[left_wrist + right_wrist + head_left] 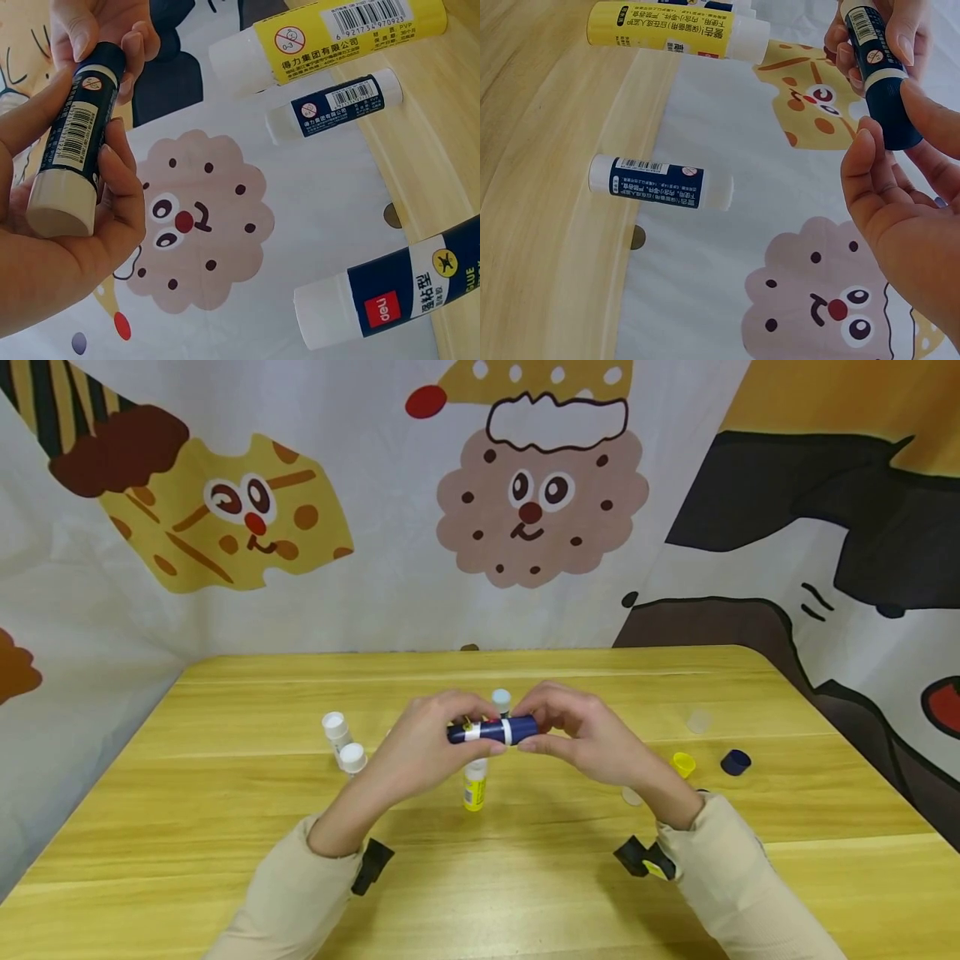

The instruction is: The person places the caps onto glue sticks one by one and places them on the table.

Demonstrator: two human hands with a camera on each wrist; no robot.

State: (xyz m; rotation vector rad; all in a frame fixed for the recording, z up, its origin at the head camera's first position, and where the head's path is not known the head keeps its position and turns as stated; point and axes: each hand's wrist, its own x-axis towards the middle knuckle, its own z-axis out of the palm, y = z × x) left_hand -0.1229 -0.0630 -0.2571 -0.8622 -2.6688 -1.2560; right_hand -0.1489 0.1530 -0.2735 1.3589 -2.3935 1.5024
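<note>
Barcoded glue stick (74, 135), separate "deli" stick (397, 292)

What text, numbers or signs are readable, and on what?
"deli": lower-right stick, left wrist view
"强粘型": same stick
"GLUE": same stick
"得力集团有限公司": yellow stick, small navy stick
"6921734970923": yellow stick
"0-3", crossed out: yellow stick
"PVP": yellow stick
"警告": yellow stick
Held stick, other print: too small or blurred.
</note>
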